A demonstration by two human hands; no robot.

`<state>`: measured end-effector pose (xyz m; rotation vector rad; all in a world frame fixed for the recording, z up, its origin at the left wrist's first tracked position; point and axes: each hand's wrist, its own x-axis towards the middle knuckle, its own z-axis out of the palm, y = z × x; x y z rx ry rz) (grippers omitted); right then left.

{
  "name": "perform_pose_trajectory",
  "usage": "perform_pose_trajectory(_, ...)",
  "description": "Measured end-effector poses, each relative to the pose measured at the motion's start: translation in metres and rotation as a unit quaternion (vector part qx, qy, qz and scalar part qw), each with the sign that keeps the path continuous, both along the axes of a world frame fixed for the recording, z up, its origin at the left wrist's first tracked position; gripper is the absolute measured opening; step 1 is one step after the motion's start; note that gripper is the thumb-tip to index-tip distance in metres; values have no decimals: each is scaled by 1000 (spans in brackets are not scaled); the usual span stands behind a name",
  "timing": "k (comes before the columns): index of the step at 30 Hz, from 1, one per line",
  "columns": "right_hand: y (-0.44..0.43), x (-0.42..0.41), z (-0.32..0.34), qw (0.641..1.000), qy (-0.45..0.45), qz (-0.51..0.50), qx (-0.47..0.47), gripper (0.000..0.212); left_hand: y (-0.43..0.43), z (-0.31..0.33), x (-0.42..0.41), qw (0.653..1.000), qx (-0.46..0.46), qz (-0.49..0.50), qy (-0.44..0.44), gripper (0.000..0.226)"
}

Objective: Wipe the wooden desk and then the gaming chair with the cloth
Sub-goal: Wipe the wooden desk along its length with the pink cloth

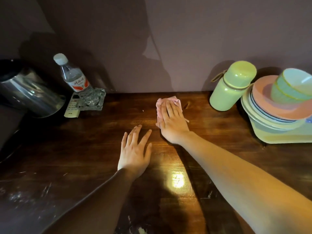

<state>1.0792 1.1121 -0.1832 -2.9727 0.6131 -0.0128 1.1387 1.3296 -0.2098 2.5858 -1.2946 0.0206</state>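
Observation:
A dark wooden desk (94, 149) fills the lower view, its back edge against a purple wall. A small pink cloth (163, 101) lies near that back edge, right of centre. My right hand (172, 122) presses flat on the cloth with straight fingers and covers most of it. My left hand (135, 152) rests flat on the bare wood just left of and nearer than the right hand, fingers spread, holding nothing. No gaming chair is in view.
At the back left stand a steel kettle (28, 93), a water bottle (74, 78) in a glass ashtray (94, 102), and a white remote (71, 108). At the right are a green flask (231, 86) and stacked plates and bowls (278, 107) on a tray.

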Motion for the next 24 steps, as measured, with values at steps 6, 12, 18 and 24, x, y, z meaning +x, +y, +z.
perform_pose_trajectory(6, 7, -9, 1, 1000, -9, 18, -8, 65, -1, 2, 0, 1000, -2, 0, 5, 53)
perform_pose_trajectory(12, -20, 52, 1, 999, 11, -9, -42, 71, 2, -2, -1, 999, -38, -12, 1, 52)
perform_pose_trajectory(18, 8, 18, -3, 1000, -18, -15, -11, 68, 0, -1, 1, 998, -53, -2, 15, 50)
perform_pose_trajectory(24, 92, -69, -5, 1000, -6, 18, -5, 67, 1, 13, -3, 998, -48, 13, 38, 52)
